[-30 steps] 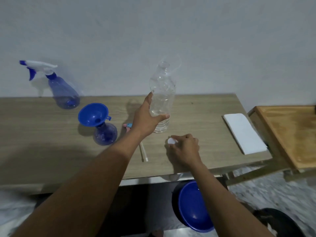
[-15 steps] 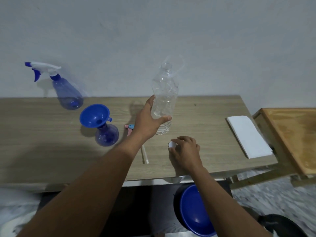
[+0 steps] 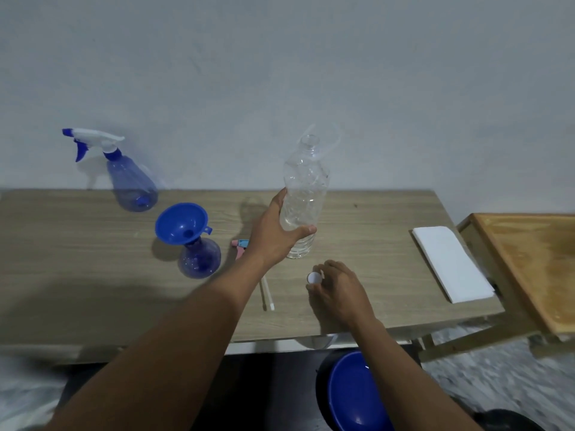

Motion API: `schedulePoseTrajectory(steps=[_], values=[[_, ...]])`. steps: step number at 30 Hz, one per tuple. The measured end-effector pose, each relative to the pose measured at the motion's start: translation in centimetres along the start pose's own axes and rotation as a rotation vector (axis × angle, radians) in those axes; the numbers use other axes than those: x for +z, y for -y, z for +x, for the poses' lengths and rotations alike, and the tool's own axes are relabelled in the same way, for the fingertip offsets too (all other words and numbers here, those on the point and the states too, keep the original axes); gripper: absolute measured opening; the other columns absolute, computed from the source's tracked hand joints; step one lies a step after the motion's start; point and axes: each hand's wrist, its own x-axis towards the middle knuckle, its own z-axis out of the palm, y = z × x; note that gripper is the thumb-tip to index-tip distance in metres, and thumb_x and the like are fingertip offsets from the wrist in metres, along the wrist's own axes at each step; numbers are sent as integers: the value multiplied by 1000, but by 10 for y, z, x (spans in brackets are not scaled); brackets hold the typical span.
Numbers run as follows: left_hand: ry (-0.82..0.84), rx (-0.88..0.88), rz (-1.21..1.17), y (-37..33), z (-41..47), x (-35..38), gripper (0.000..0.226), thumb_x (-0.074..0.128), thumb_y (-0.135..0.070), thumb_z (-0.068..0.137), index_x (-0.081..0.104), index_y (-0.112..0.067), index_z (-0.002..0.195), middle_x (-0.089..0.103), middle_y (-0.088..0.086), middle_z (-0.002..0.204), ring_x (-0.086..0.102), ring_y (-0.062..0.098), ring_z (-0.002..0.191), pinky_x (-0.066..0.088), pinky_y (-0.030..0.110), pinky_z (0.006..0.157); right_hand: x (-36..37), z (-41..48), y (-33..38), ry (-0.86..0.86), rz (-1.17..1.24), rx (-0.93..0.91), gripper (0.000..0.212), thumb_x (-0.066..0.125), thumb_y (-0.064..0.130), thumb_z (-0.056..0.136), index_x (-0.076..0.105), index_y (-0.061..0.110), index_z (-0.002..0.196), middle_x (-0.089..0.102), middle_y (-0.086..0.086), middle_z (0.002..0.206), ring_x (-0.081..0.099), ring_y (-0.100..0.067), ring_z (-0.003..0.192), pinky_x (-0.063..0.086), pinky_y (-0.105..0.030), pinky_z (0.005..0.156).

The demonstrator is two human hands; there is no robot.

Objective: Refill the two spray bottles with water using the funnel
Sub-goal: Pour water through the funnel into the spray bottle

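A clear plastic water bottle point(image 3: 306, 181) stands uncapped on the wooden table point(image 3: 77, 275), with a little water at its bottom. My left hand point(image 3: 273, 234) grips its lower part. My right hand point(image 3: 337, 287) pinches the bottle's white cap point(image 3: 314, 277) just above the table, in front of the bottle. A blue funnel point(image 3: 181, 223) sits in the neck of a blue spray bottle point(image 3: 199, 258) left of my left arm. The second blue spray bottle point(image 3: 132, 181), with its white and blue trigger head on, stands at the back left.
A pink and blue sprayer head point(image 3: 240, 245) with its white tube point(image 3: 267, 295) lies beside my left forearm. A folded white cloth point(image 3: 451, 262) lies at the table's right end. A wooden stand point(image 3: 529, 265) adjoins on the right. A blue basin point(image 3: 354, 393) sits below the table's front edge.
My right hand has shifted slightly with the white cap between its fingers. My left hand keeps its hold on the water bottle, which has not moved on the table.
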Motion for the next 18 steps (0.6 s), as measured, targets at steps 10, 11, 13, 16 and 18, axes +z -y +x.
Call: schedulePoseTrajectory(steps=[10, 11, 13, 16, 18], values=[[-135, -6, 8, -19, -59, -26, 67, 81, -17, 82, 50, -26, 142, 63, -8, 125, 62, 6, 110, 46, 17, 89, -58, -10, 52, -54, -43, -10, 47, 65, 31, 96, 59, 16, 140, 52, -9, 144, 52, -23, 132, 38, -28, 105], [-158, 5, -3, -16, -70, -30, 58, 79, -14, 83, 56, -26, 134, 66, -11, 119, 65, 4, 102, 49, 16, 86, -63, -12, 62, -69, -44, -24, 46, 65, 31, 95, 60, 17, 139, 55, -8, 142, 53, -23, 130, 38, -27, 103], [-202, 12, -28, -4, -92, -39, 40, 76, -10, 83, 63, -28, 117, 71, -11, 106, 68, 1, 90, 52, 14, 78, -66, -15, 82, -98, -40, -55, 43, 65, 30, 95, 62, 17, 136, 59, -7, 137, 55, -22, 127, 38, -27, 103], [-282, -16, -61, 16, -116, -62, 23, 78, -16, 86, 64, -35, 91, 72, -10, 87, 67, -1, 76, 52, 12, 65, -62, -19, 116, -127, -4, -82, 41, 66, 32, 94, 65, 17, 132, 61, -4, 134, 58, -22, 123, 41, -29, 100], [-338, -55, -56, 33, -124, -81, 22, 78, -18, 85, 63, -33, 80, 70, -11, 79, 65, 2, 70, 52, 19, 65, -58, -19, 139, -178, 29, -92, 34, 65, 32, 94, 69, 19, 125, 65, -3, 126, 62, -22, 117, 47, -32, 95]])
